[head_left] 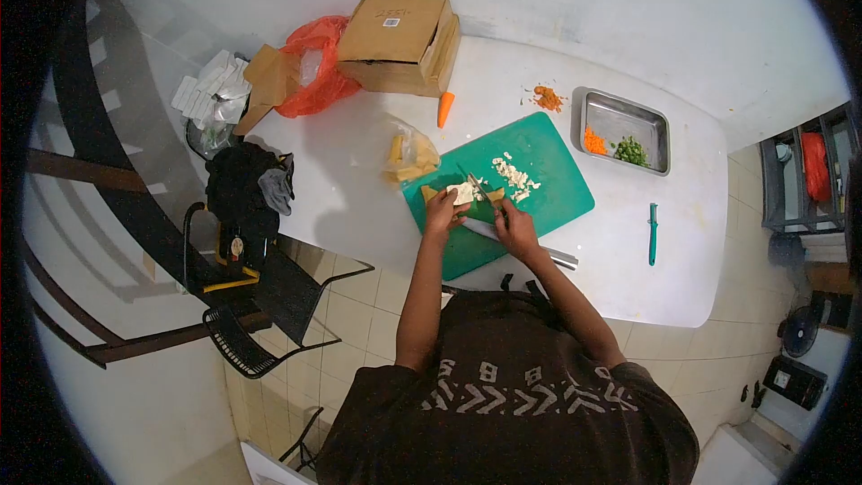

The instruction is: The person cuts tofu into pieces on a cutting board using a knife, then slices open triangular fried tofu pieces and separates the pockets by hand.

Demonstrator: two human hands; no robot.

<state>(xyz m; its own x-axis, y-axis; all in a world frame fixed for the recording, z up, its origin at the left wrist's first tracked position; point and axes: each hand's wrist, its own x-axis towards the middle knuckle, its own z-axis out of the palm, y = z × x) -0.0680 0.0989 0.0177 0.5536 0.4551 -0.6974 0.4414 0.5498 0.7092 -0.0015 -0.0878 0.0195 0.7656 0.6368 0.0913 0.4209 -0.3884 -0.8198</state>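
Over the green cutting board (pixel 548 157), my left hand (pixel 442 212) has its fingers closed on a pale, flat food piece (pixel 462 193). My right hand (pixel 515 229) grips a small knife (pixel 476 181), whose blade reaches to the pale piece. Yellow-brown pieces (pixel 497 196) lie beside the blade. Chopped white bits (pixel 514 178) are scattered on the board to the upper right of my hands. A larger knife (pixel 480 228) lies below my hands, its metal handle past the board's edge.
A metal tray (pixel 624 101) holds chopped orange and green food. Orange peelings (pixel 547 99), a carrot (pixel 445 109), a plastic bag of yellow pieces (pixel 411 154), cardboard boxes (pixel 395 31) and a red bag (pixel 319 81) lie behind. A green peeler (pixel 653 235) is at right; a black chair (pixel 285 292) stands left.
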